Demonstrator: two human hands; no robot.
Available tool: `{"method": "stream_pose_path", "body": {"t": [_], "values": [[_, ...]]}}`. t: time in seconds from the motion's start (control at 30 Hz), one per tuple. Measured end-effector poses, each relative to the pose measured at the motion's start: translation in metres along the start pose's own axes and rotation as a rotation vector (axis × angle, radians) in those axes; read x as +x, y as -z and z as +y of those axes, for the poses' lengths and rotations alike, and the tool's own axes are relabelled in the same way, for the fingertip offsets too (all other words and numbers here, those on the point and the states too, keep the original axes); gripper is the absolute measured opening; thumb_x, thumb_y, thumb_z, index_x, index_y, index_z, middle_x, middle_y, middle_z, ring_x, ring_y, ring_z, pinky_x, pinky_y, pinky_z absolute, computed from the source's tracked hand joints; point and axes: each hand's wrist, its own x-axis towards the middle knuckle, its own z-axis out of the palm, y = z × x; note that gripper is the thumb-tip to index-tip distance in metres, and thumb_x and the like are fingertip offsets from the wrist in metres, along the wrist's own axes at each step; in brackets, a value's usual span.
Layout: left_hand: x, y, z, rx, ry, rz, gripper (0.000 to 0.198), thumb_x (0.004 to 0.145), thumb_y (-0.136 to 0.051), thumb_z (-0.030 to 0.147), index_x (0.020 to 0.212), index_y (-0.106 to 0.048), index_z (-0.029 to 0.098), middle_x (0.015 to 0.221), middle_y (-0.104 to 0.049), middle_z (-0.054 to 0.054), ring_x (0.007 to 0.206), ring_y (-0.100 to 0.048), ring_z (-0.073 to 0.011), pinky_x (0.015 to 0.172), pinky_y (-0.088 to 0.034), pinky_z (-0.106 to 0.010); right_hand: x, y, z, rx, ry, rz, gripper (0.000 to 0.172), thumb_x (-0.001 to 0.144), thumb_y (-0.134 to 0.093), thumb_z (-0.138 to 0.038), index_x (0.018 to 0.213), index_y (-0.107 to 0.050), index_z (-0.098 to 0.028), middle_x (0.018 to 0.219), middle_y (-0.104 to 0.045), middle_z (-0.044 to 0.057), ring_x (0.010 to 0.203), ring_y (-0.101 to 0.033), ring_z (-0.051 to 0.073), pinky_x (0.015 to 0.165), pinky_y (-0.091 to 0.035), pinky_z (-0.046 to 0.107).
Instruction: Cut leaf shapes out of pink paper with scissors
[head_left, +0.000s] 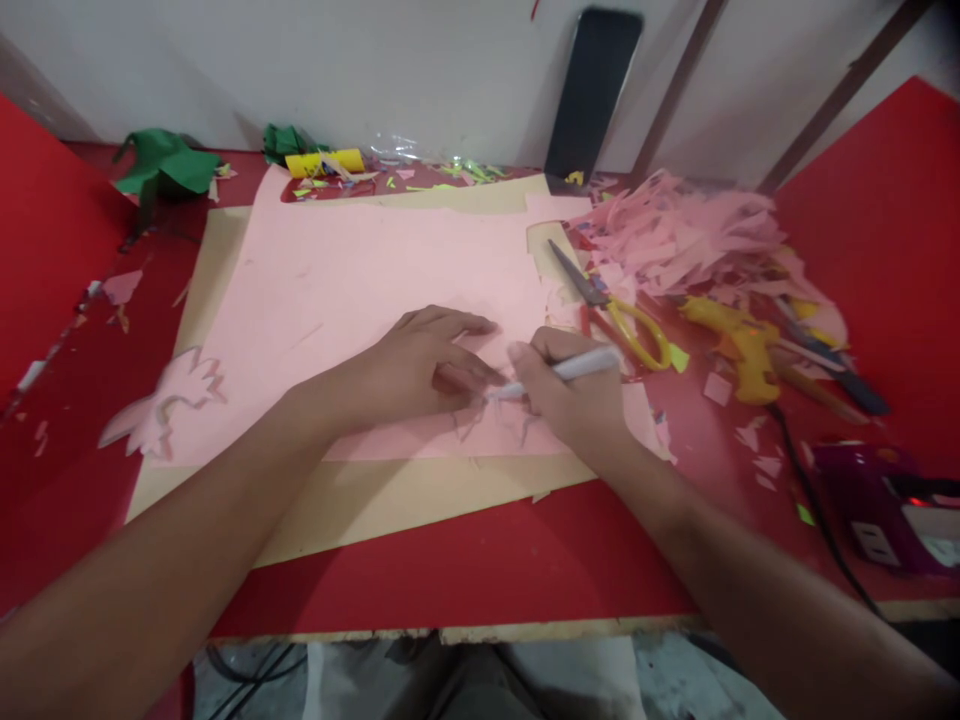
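Observation:
My right hand (574, 395) grips a white pen (589, 364), its tip on a sheet of pink paper (390, 260). Beside the tip, my left hand (424, 365) lies on the sheet with its fingers apart, the fingertips close to the pen. Dark drawn lines show on the paper below the tip; part of the outline is hidden by my hands. Under the pink sheet is a larger cream sheet (360, 500). At the left, a cut pink paper shape (176, 400) with pointed edges rests partly over the sheet.
Scissors (634, 330) with yellow handles lie to the right, near a heap of pink paper strips (675, 235) and a yellow glue gun (742, 345). A purple power strip (870, 510) sits at the right edge. A phone (596, 90) leans on the wall; green paper (169, 165) lies back left.

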Motion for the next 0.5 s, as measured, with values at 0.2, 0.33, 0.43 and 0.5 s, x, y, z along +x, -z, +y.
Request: {"method": "stream_pose_path", "body": {"t": [0.2,0.33,0.43,0.5], "values": [[-0.001,0.000,0.003,-0.011,0.041,-0.015,0.029,0.084,-0.070,0.041,0.111,-0.078,0.037,0.157,-0.047,0.003,0.146,-0.036,-0.0307,0.120,-0.029,-0.048,-0.018,0.013,-0.009,0.120,0.058,0.066,0.039,0.098,-0.057,-0.050,0.071,-0.061,-0.022,0.053,-0.061,-0.001,0.046,-0.056,0.013,0.046,-0.043,0.028],[-0.003,-0.001,0.002,-0.003,0.066,-0.024,0.036,0.080,-0.074,0.048,0.115,-0.076,0.038,0.162,-0.039,0.003,0.151,-0.027,-0.0335,0.123,-0.022,-0.053,-0.022,0.011,-0.010,0.191,0.029,0.040,0.042,0.097,-0.057,-0.054,0.070,-0.060,-0.022,0.055,-0.065,0.000,0.044,-0.058,0.012,0.043,-0.044,0.026],[-0.004,-0.002,0.001,0.003,0.080,-0.026,0.037,0.081,-0.074,0.049,0.117,-0.075,0.040,0.165,-0.035,0.003,0.154,-0.023,-0.0337,0.124,-0.019,-0.054,-0.020,0.006,-0.010,0.165,-0.112,0.025,0.046,0.095,-0.062,-0.048,0.059,-0.049,-0.022,0.045,-0.054,-0.005,0.039,-0.054,0.011,0.040,-0.040,0.023],[-0.004,-0.002,0.000,0.008,0.094,-0.038,0.037,0.082,-0.073,0.049,0.118,-0.074,0.042,0.166,-0.032,0.004,0.155,-0.020,-0.0330,0.125,-0.015,-0.056,-0.018,0.003,-0.010,0.117,-0.161,0.027,0.048,0.093,-0.065,-0.042,0.055,-0.044,-0.022,0.042,-0.047,-0.006,0.039,-0.055,0.011,0.039,-0.039,0.022]]}}
